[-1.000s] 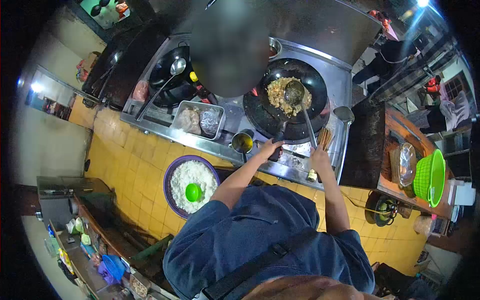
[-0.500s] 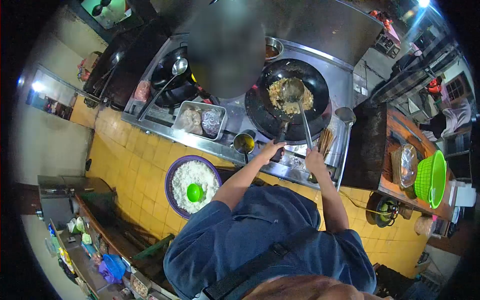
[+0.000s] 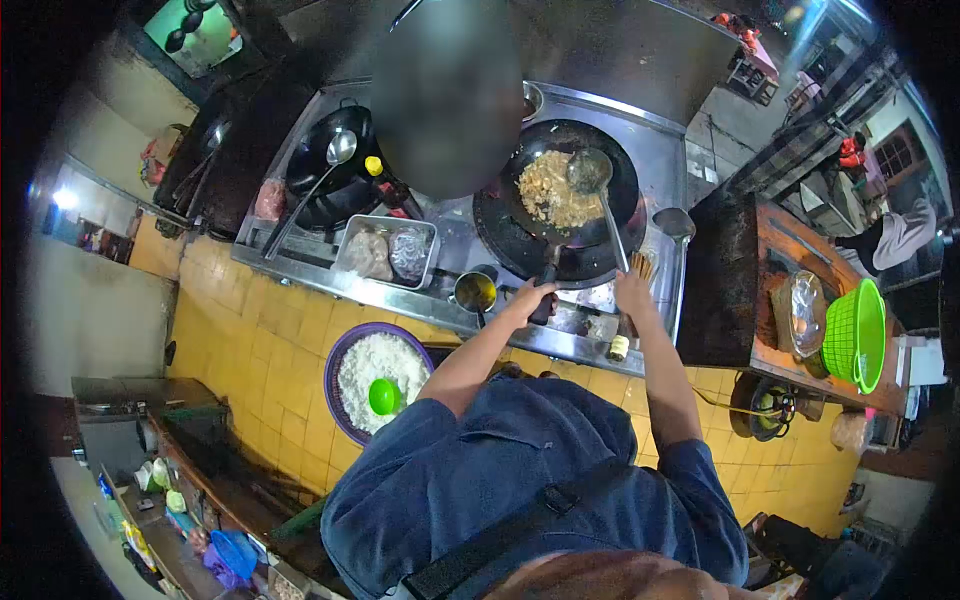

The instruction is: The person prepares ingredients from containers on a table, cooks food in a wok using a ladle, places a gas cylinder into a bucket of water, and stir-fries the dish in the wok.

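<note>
My left hand [image 3: 533, 302] is wrapped round the dark handle of a black wok [image 3: 618, 235] on the steel cooktop. In the wok lies a spread of brownish, crumbly food [image 3: 552, 198]. My right hand [image 3: 633, 292] grips the long handle of a metal ladle [image 3: 590, 172], whose bowl rests at the food's right edge. Beside my right hand is a bundle of thin sticks [image 3: 643, 265], partly hidden. A small pot of yellow liquid [image 3: 474, 292] stands left of my left hand.
A metal tray [image 3: 434, 262] holds two plastic bags. Further left, a second ladle [image 3: 341, 148] leans in another black wok [image 3: 297, 160]. A purple basket [image 3: 333, 365] of white rice with a green bowl [image 3: 384, 396] stands below. A green basket [image 3: 853, 335] sits at right.
My right hand has pushed the ladle slightly away from me. In the wok, the food has spread to the left of the ladle. My left hand keeps hold of the handle.
</note>
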### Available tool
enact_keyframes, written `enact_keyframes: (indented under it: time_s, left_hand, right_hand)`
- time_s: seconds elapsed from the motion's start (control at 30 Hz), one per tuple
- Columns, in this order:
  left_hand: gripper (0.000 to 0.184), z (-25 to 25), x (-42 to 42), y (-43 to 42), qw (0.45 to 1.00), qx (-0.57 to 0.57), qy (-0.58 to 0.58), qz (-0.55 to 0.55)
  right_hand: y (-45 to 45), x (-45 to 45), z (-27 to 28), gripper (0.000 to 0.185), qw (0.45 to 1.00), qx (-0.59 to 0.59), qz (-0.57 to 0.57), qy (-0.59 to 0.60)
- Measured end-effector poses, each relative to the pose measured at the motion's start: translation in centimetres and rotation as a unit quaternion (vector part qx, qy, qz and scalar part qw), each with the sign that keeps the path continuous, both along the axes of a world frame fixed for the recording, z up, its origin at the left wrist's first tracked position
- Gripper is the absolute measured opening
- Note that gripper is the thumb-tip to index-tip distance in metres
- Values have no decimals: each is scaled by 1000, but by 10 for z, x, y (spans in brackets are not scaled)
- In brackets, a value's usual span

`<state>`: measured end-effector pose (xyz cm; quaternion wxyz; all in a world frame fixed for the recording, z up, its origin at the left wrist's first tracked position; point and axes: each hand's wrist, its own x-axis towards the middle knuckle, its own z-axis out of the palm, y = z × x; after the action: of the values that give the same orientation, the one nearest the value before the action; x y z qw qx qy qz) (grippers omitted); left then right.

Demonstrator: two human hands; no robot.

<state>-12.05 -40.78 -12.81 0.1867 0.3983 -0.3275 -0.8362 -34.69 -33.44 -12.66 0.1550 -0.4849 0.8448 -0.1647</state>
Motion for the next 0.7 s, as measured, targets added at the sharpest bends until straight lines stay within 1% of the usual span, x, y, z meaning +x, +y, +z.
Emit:
enact_keyframes:
  time_s: [0.03,0.07,0.1,0.13,0.17,0.23,0.27,0.3,0.33,0.37,0.4,0.43,0.47,0.5,0.53,0.57,0.6,0.63,0.67,0.7]
  left_hand:
    - [16,-4,-3,-2,1000,1,4,1]
    - [16,-11,-4,-3,1000,5,15,0]
    - [15,-15,-2,-4,1000,9,23,-5]
    - [14,-4,-1,-1,1000,9,23,-2]
    - [14,-3,-1,-1,1000,8,22,-4]
    - [16,-3,-5,-3,996,82,39,-4]
    - [16,-8,-6,-6,996,72,31,-32]
    - [14,-7,-9,-6,995,92,7,-35]
    - [14,1,-17,3,993,119,2,9]
    - [15,24,-28,11,989,141,-4,53]
    - [16,86,-32,31,985,149,-22,83]
    - [17,126,-25,39,964,207,156,61]
    - [18,163,-16,44,941,289,172,39]
    - [18,183,-9,42,911,368,187,15]
    - [17,182,-6,35,916,364,170,8]
    - [17,173,0,29,919,367,147,4]
    - [16,151,6,17,923,348,161,-32]
    - [16,117,10,14,963,221,156,-23]
    - [14,89,13,16,970,208,125,6]
    - [13,73,16,24,976,195,93,35]
  right_hand:
    - [0,-1,15,36,1000,1,1,4]
    - [1,3,45,37,1000,-21,7,7]
    - [2,9,62,39,999,-44,11,6]
    - [4,10,37,40,997,-66,0,30]
    - [5,4,20,40,997,-66,-2,29]
    - [8,-7,1,40,993,49,105,-11]
    - [12,-5,25,40,993,53,103,-13]
    - [14,2,85,40,980,162,91,-65]
    - [18,6,132,40,953,267,77,-117]
    - [33,10,147,37,973,205,103,7]
    - [48,14,161,35,974,136,125,132]
    - [56,22,186,35,975,130,122,131]
    - [62,33,214,33,965,160,135,158]
    - [64,38,230,33,953,189,147,185]
    - [67,35,233,33,953,189,146,186]
    - [76,35,231,37,960,165,161,160]
    - [87,38,226,43,965,143,176,130]
    - [93,39,223,43,966,144,176,126]
    - [97,39,221,49,969,133,175,113]
    - [102,40,219,54,972,122,174,97]
